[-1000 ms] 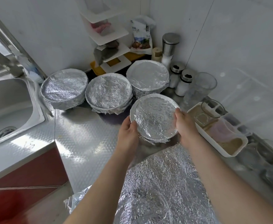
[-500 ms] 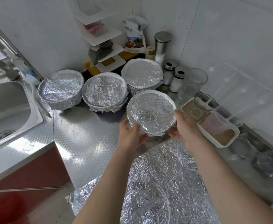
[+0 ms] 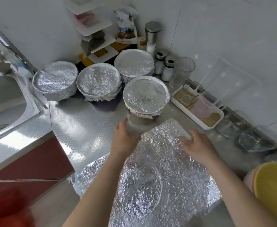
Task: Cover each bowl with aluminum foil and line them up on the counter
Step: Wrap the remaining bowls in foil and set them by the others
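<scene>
Finds the left fingers (image 3: 128,124) fairly straight and smeared by blur, pointing up at the foot of the nearest foil-covered bowl (image 3: 146,94) and gripping nothing; leaves contact with that bowl undecided under the blur. Finds the right fingers (image 3: 186,140) spread and laid flat on the far corner of a loose foil sheet (image 3: 170,169), pressing rather than pinching. Places the left hand (image 3: 123,138) at the sheet's far left edge and the right hand (image 3: 198,145) over its far right part, with both forearms reaching in across the crumpled sheet. Shows a round ring pressed into the sheet between the forearms. Sets the nearest foil-covered bowl on the steel counter (image 3: 78,125), just beyond the sheet's far edge, with foil drawn smooth over the rim and folded down the side. Puts three more covered bowls behind it in a row along the wall: the left bowl (image 3: 55,79) next to the sink (image 3: 5,99), the middle bowl (image 3: 98,81) just beside that, and the back bowl (image 3: 134,63) toward the corner, directly behind the nearest one. Lists, to the right of the bowls, two shakers (image 3: 164,66), a clear glass (image 3: 184,69) and a white tray (image 3: 180,102) along the side wall. Adds a steel canister (image 3: 152,31) and a white corner shelf (image 3: 93,30) in the corner, a red cabinet front (image 3: 28,164) below the counter, and a yellow bowl (image 3: 273,194) at the lower right edge.
</scene>
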The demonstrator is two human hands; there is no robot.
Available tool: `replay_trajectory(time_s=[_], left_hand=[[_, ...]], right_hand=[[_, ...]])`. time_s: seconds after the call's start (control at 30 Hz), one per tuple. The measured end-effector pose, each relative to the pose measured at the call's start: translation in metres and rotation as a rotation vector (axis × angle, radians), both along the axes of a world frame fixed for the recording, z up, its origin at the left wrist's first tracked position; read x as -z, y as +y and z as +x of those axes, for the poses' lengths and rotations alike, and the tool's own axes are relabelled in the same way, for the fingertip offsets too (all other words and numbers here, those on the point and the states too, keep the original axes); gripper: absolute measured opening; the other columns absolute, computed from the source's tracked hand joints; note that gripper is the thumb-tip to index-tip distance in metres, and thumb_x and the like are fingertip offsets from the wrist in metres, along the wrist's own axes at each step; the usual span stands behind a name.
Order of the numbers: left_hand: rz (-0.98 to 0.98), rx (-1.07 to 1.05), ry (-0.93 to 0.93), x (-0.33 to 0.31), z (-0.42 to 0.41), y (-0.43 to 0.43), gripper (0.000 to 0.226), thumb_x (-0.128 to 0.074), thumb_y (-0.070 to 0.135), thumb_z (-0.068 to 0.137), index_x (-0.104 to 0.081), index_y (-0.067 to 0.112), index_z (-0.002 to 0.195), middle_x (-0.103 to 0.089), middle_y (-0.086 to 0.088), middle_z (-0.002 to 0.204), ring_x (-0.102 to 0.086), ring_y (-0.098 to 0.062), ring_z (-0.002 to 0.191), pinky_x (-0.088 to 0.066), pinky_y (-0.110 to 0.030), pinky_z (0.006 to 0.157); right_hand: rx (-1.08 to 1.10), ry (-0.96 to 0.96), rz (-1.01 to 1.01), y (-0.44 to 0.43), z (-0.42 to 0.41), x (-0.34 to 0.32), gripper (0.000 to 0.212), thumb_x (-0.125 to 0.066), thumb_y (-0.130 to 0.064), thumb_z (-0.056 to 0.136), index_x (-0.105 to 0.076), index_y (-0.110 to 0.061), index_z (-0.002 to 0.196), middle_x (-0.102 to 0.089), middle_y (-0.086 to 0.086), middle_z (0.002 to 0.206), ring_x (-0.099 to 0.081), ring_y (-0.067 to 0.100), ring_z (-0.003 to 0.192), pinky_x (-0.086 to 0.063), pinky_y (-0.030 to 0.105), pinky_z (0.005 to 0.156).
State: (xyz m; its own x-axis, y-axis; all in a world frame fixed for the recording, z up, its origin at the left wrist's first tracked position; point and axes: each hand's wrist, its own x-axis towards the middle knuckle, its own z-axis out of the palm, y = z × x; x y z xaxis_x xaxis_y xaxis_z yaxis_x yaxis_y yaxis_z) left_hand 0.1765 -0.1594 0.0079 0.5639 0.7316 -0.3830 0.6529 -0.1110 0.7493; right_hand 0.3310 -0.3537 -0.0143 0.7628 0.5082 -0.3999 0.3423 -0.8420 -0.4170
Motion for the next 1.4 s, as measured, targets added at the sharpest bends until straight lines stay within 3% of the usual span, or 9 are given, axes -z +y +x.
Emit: replay_trajectory(time_s=[0.27,0.47,0.57,0.87,0.97,1.03,1.2,1.27,1.4], left_hand=[[0.387,0.307,0.47,0.028,-0.128,-0.085,0.064,-0.062,0.045,0.088,-0.033,0.036,0.145,-0.016,-0.004,0.159,-0.012,-0.029,0.146,-0.015,-0.044,0.121],[0.466,0.419,0.479,0.016,-0.153,-0.126,0.065,-0.053,0.051,0.092,-0.021,0.041,0.148,-0.012,0.003,0.16,-0.015,-0.024,0.145,-0.027,-0.045,0.117],[0.408,0.428,0.537,0.017,-0.169,-0.14,0.074,-0.055,0.061,0.086,-0.017,0.046,0.148,-0.006,0.005,0.161,-0.01,-0.025,0.148,-0.016,-0.053,0.119],[0.142,-0.272,0.361,0.016,-0.212,-0.144,0.092,-0.078,0.047,0.075,-0.027,0.024,0.147,-0.034,-0.018,0.146,-0.037,-0.036,0.129,-0.038,-0.052,0.104],[-0.14,-0.439,0.121,0.012,-0.217,-0.151,0.09,-0.078,0.018,0.08,-0.021,0.016,0.149,-0.034,-0.017,0.15,-0.061,-0.018,0.082,-0.056,-0.038,0.069],[-0.112,-0.476,0.1,0.011,-0.216,-0.154,0.087,-0.074,0.007,0.083,-0.019,0.016,0.151,-0.035,-0.015,0.151,-0.049,-0.003,0.062,-0.048,-0.023,0.055],[-0.041,-0.576,0.041,0.009,-0.211,-0.138,0.082,-0.075,0.006,0.082,-0.027,0.018,0.149,-0.042,-0.01,0.148,-0.045,-0.006,0.068,-0.046,-0.01,0.059],[-0.047,-0.557,0.06,0.005,-0.207,-0.133,0.084,-0.075,0.011,0.083,-0.025,0.017,0.149,-0.046,-0.012,0.145,-0.049,-0.014,0.08,-0.049,-0.029,0.082],[-0.056,-0.528,0.137,0.003,-0.202,-0.127,0.081,-0.072,0.017,0.086,-0.021,0.018,0.149,-0.056,-0.009,0.118,-0.058,-0.018,0.069,-0.052,-0.036,0.067]], right_hand=[[-0.084,-0.042,-0.261,-0.059,-0.042,0.008,0.079,-0.061,-0.048,0.086,-0.014,-0.031,0.147,-0.039,0.017,0.135,-0.035,0.036,0.125,-0.035,0.041,0.103],[-0.104,-0.154,-0.32,-0.087,-0.062,0.004,0.079,-0.055,-0.046,0.09,-0.009,-0.026,0.15,-0.039,0.017,0.137,-0.038,0.035,0.125,-0.033,0.041,0.104],[-0.097,-0.156,-0.306,-0.098,-0.071,0.005,0.077,-0.055,-0.041,0.09,-0.01,-0.026,0.15,-0.039,0.016,0.14,-0.037,0.035,0.128,-0.033,0.041,0.106],[0.126,-0.202,-0.061,-0.127,-0.09,0.01,0.064,-0.061,-0.002,0.074,-0.047,-0.011,0.135,-0.056,0.022,0.12,-0.047,0.038,0.116,-0.038,0.038,0.097],[0.233,-0.188,0.083,-0.133,-0.094,0.009,0.059,-0.059,0.007,0.068,-0.057,-0.007,0.126,-0.06,0.022,0.115,-0.053,0.038,0.111,-0.042,0.037,0.095],[0.269,-0.165,0.156,-0.134,-0.096,0.01,0.057,-0.059,0.01,0.067,-0.059,-0.005,0.123,-0.061,0.021,0.115,-0.054,0.037,0.109,-0.043,0.037,0.093],[0.361,-0.033,0.263,-0.132,-0.103,0.007,0.054,-0.062,0.004,0.075,-0.057,-0.006,0.128,-0.061,0.014,0.117,-0.057,0.03,0.103,-0.043,0.033,0.088],[0.393,0.017,0.337,-0.132,-0.107,0.004,0.047,-0.063,0.001,0.076,-0.059,-0.01,0.122,-0.063,0.006,0.101,-0.059,0.026,0.089,-0.045,0.032,0.08],[0.421,0.175,0.482,-0.128,-0.107,-0.01,0.037,-0.058,-0.008,0.075,-0.065,-0.024,0.108,-0.068,0.007,0.079,-0.064,0.023,0.06,-0.054,0.04,0.066]])
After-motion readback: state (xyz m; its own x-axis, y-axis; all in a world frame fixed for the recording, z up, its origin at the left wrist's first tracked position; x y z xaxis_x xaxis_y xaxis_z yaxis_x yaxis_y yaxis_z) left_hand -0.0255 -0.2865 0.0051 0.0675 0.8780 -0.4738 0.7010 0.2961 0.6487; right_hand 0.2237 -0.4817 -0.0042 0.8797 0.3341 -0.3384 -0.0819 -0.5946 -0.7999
